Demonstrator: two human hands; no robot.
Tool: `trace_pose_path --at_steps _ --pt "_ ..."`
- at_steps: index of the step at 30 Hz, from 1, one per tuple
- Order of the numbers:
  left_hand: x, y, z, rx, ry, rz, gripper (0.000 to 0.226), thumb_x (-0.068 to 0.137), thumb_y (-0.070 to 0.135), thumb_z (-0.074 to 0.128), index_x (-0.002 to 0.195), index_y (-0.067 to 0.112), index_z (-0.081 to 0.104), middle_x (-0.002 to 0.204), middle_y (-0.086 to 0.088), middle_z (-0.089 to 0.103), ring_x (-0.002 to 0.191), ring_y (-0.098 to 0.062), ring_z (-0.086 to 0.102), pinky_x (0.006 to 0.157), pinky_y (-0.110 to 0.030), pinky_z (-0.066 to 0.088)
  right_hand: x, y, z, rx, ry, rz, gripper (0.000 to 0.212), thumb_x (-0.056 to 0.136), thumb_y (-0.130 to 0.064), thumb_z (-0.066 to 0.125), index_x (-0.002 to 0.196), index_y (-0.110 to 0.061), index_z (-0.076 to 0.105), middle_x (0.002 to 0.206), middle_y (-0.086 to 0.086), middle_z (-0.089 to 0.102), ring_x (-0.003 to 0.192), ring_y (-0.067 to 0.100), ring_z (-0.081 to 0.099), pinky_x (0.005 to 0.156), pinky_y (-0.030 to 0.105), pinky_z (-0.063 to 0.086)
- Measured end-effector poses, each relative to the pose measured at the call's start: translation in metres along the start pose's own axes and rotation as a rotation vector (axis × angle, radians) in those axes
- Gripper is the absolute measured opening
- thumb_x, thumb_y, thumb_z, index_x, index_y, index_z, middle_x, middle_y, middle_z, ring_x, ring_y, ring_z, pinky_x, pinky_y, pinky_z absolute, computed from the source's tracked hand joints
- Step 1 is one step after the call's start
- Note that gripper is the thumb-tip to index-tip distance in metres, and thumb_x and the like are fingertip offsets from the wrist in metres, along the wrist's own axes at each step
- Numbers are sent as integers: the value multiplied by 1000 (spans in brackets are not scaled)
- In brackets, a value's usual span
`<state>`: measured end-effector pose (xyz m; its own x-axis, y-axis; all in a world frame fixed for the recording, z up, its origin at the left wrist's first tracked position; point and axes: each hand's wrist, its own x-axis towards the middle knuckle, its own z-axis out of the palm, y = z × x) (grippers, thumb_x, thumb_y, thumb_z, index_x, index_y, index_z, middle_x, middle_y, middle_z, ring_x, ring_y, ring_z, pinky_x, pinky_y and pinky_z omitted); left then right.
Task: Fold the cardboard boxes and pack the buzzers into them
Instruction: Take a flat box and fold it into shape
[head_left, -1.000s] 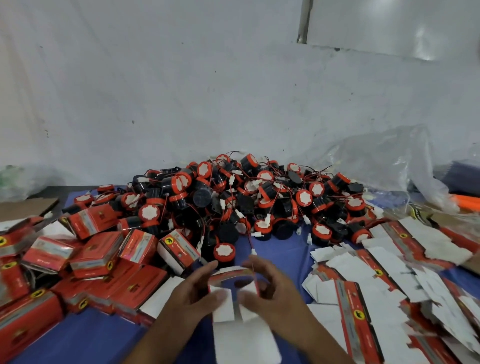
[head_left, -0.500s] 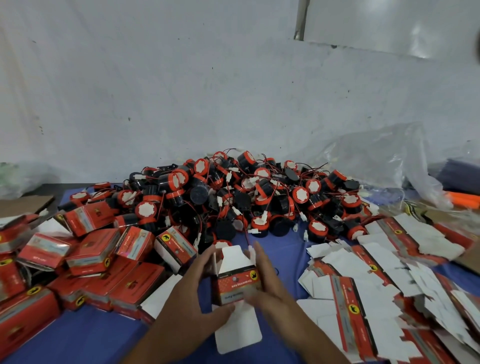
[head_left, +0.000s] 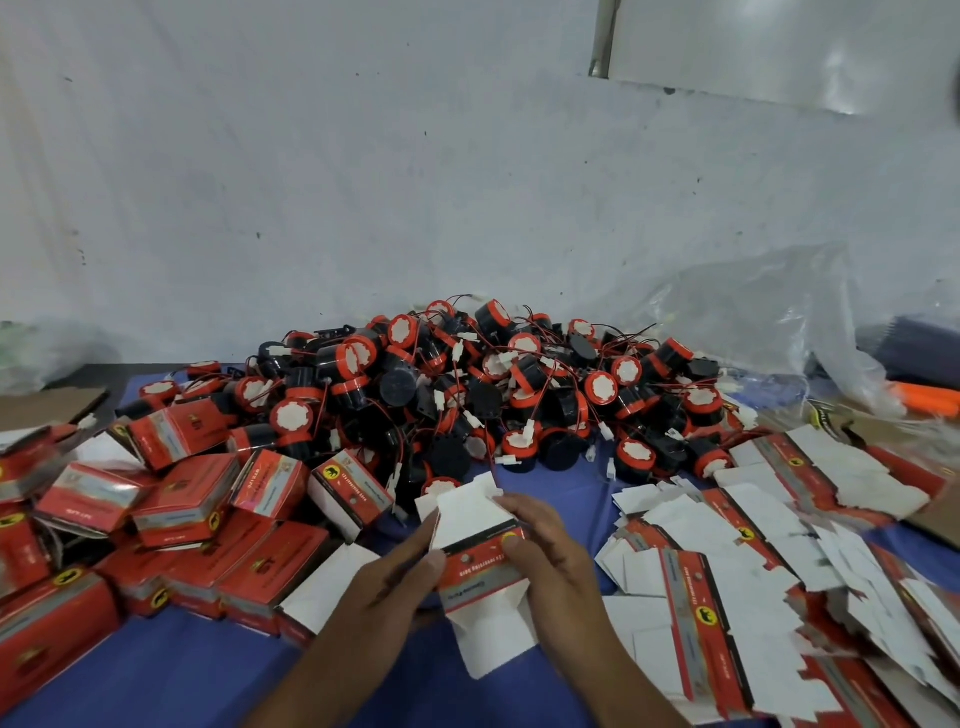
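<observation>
Both hands hold one red and white cardboard box (head_left: 480, 569) low in the middle of the view. My left hand (head_left: 400, 577) grips its left side, thumb on the red face. My right hand (head_left: 545, 551) grips its right side, thumb pressed on the top edge. White flaps stick out above and below the box. Behind it lies a big pile of black and orange buzzers (head_left: 493, 395) with red wires. Flat unfolded boxes (head_left: 737, 561) are spread at the right. Folded red boxes (head_left: 182, 514) are heaped at the left.
Everything lies on a blue cloth (head_left: 171, 675) over the table. A crumpled clear plastic bag (head_left: 769, 322) sits at the back right against the white wall. An orange object (head_left: 930, 397) lies at the far right edge. Brown cardboard (head_left: 47, 408) shows at the far left.
The flat box blank has been raised into a box shape between my hands. Both hands have closed in on its sides, and the top flap now stands up.
</observation>
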<state>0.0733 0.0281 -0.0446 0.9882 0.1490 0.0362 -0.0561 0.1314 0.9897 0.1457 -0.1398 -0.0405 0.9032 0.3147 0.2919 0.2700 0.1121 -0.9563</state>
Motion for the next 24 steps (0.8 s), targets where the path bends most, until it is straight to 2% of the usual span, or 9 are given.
trace_pose_path --at_steps 3,6,8,11,14,18,19,22,24 --pt "3 -1 1 -23 62 -69 26 95 27 55 111 45 62 105 6 74 98 -16 71 74 -28 58 -2 -5 5 -66 -38 -13 16 95 -36 60 103 -31 72 120 4 63 110 19 64 96 39 54" --pt "0 2 2 11 46 -43 39 81 53 58 116 38 68 109 -1 74 101 -20 71 83 -33 56 -6 -5 12 -156 -101 -19 28 94 -43 51 106 -25 69 106 3 65 99 15 66 88 34 56" --pt "-2 4 5 -24 65 -38 48 74 61 56 105 30 75 104 -8 75 97 -23 72 84 -37 55 -7 -5 14 -168 -109 -27 26 96 -42 49 104 -26 68 102 2 65 96 15 67 86 34 56" --pt "0 9 8 -199 75 -65 35 77 45 60 101 26 78 107 -17 73 96 -31 70 85 -44 55 -10 -7 16 -94 -94 -34 23 98 -37 51 105 -29 70 104 2 66 98 17 67 87 35 55" --pt "-1 14 8 -340 42 -93 35 78 30 61 106 15 76 111 -22 70 96 -34 65 92 -51 49 -11 -10 19 71 -96 15 18 97 -32 56 101 -29 74 107 6 67 104 27 66 94 45 54" --pt "-3 16 7 -462 56 -122 26 76 14 54 81 7 78 92 -19 73 76 -31 70 81 -49 50 -14 -11 23 254 -92 36 28 79 -36 64 99 -20 77 118 12 64 113 36 62 101 54 49" --pt "-3 16 6 -475 61 -131 25 76 13 53 81 5 77 89 -19 71 75 -31 68 80 -49 49 -15 -13 23 265 -102 27 31 79 -40 65 100 -20 77 120 14 62 112 36 62 99 53 50" --pt "-3 17 4 -468 72 -167 38 78 18 54 107 0 68 99 -25 64 90 -37 51 86 -53 45 -17 -17 23 194 -118 -1 26 87 -37 63 103 -21 77 122 14 60 110 33 64 94 51 54" --pt "-4 20 9 -404 79 -156 33 85 16 53 111 3 69 106 -29 64 94 -38 51 87 -55 47 -17 -17 21 175 -92 -2 27 86 -32 63 96 -11 78 121 8 60 109 28 65 92 45 56"
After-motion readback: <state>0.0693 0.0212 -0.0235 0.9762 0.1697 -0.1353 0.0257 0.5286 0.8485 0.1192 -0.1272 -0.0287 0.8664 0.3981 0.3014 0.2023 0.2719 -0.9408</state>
